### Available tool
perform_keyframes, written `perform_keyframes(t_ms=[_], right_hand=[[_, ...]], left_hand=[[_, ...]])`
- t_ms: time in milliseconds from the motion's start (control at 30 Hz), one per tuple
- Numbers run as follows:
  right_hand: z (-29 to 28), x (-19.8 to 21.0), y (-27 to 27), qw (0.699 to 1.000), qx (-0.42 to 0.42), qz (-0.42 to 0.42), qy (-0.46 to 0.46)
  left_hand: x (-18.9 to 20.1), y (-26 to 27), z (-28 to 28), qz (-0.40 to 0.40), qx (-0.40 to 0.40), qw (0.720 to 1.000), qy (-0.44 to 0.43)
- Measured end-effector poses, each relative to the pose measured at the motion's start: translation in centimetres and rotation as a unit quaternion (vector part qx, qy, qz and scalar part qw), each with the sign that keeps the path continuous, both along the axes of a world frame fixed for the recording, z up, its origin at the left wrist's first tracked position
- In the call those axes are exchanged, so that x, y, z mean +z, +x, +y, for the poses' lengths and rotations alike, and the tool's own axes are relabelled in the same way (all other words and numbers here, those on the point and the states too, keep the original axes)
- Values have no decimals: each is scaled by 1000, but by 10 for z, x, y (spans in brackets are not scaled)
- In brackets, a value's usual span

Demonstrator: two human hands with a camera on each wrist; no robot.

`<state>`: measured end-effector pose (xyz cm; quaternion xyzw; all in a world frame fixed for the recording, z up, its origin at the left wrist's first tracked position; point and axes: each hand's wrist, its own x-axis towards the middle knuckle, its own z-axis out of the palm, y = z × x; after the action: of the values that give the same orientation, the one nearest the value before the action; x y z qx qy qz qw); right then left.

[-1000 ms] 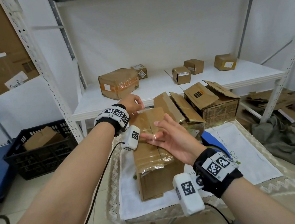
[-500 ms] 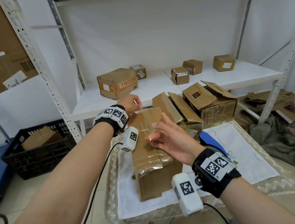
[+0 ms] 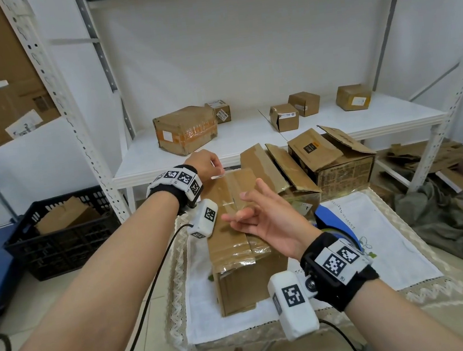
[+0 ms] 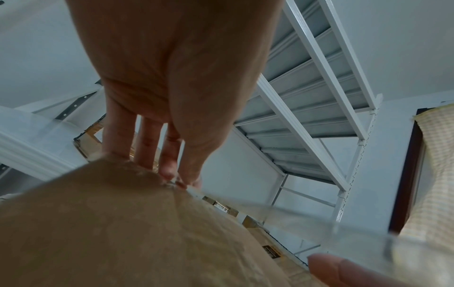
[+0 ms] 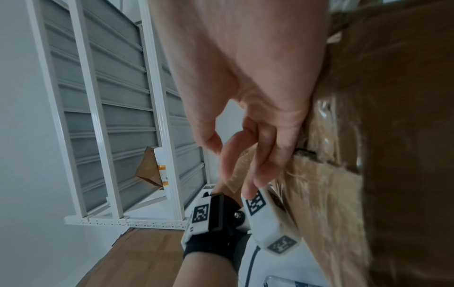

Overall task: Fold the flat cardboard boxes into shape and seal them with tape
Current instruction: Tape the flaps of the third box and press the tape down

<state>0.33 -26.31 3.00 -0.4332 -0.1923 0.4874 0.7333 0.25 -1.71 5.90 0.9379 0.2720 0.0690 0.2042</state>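
Note:
A brown cardboard box [image 3: 243, 261] stands on the white-clothed table [image 3: 378, 244], its top seam under shiny tape. My left hand [image 3: 217, 168] is at the box's far end and pinches one end of a clear tape strip [image 3: 226, 187] between thumb and fingertips [image 4: 181, 182]. The strip [image 4: 270, 209] runs back over the box top [image 4: 123, 233] toward my right hand [image 3: 237, 208]. That hand hovers just above the box [image 5: 393, 136] with its fingers [image 5: 245, 174] loosely bent and the thumb apart. Whether the strip sticks to it I cannot tell.
A blue tape dispenser [image 3: 335, 221] lies on the cloth behind my right wrist. Opened boxes [image 3: 336, 162] and flattened cardboard [image 3: 270, 167] crowd the far side. Several small boxes sit on the white shelf [image 3: 278, 137]. On the floor are a black crate [image 3: 64, 225] at left and scrap [image 3: 447, 207] at right.
My right hand has lifted off the box top, where it lay flat, and its fingers have bent. The left hand stays at the far end, pinching the strip.

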Motion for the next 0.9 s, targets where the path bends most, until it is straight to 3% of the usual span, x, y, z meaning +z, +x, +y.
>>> perform_keyframes(t_ms=[900], right_hand=[[5,-2,-1,999,-25,33,-4]], left_hand=[[-5,5,2,35,-10,998,43]])
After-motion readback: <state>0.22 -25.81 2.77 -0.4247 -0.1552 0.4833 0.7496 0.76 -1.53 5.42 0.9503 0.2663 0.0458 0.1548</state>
